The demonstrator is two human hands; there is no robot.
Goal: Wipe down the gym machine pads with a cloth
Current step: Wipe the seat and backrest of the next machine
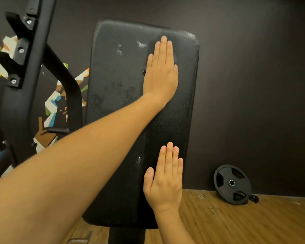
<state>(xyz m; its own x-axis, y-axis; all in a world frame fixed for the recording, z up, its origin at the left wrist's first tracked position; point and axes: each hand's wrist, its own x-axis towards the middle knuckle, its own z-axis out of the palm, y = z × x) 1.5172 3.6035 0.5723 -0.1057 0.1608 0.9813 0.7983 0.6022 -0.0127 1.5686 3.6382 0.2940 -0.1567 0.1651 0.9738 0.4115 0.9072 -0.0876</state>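
A long black padded bench pad (123,81) runs away from me, with pale smudges near its far end and at its middle. My left hand (160,73) lies flat with straight fingers on the far right part of the pad. A dark cloth (175,58) seems to peek out from under its palm, mostly hidden. My right hand (165,180) rests flat on the near right part of the pad, fingers straight and together, holding nothing.
A black machine frame with bolted hooks (23,55) stands at the left. A black weight plate (231,184) leans against the dark wall at the right, on the wooden floor (253,222). The pad's support post (126,235) drops below its near end.
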